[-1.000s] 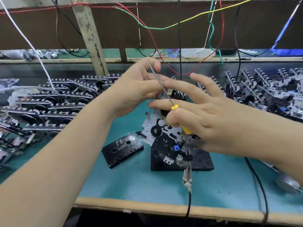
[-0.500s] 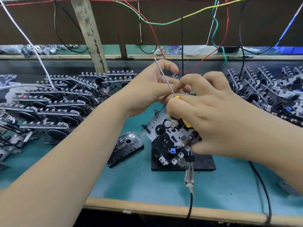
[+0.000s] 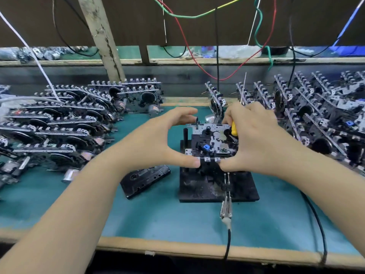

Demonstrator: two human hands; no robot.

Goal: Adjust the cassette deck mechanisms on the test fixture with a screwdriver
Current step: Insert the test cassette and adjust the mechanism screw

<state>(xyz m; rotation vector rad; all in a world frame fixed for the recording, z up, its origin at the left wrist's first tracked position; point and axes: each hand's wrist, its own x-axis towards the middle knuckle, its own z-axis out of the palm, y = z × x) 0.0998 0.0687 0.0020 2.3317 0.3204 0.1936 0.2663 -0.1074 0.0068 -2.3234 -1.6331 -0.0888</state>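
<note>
counter [image 3: 177, 220]: teal mat, wood front edge; everything sits on it.
deck piles [image 3: 65, 127]: stacked mechanisms at 9 o'clock and 3 o'clock of the fixture, well apart from the hands. Not in play.
fixture [image 3: 199, 190]: black base plate, centre of counter; post at its 11 o'clock corner.
deck [image 3: 212, 143]: task's thing, lying on the fixture's far half, looks about flat, key tabs toward 6 o'clock. Seating not confirmable.
left hand [image 3: 158, 141]: at 9 o'clock of deck. Wide C shape, thumb tip on the near-left corner tab, index arched over the far edge; whether index touches, cannot tell. Fingers spread, nothing wrapped.
right hand [image 3: 262, 139]: at 3 o'clock of deck. Fingers curled round the screwdriver, thumb on near-right edge of deck.
cassette [image 3: 146, 179]: black, flat on counter at 8 o'clock of fixture, just beside it.
probe [image 3: 226, 208]: metal clip on black cable at fixture's 6 o'clock edge, pins pointing at the deck.
screwdriver [image 3: 234, 129]: yellow handle in right fist, thin shaft up toward 12 o'clock. Tip not engaged.
step: judged as seating deck on fixture before adjusting.
how: press both near corners evenly, check deck is level on post and pins; then flip the driver tip down.
risk: uneven push could tilt the deck; upturned shaft near hanging wires.
</note>
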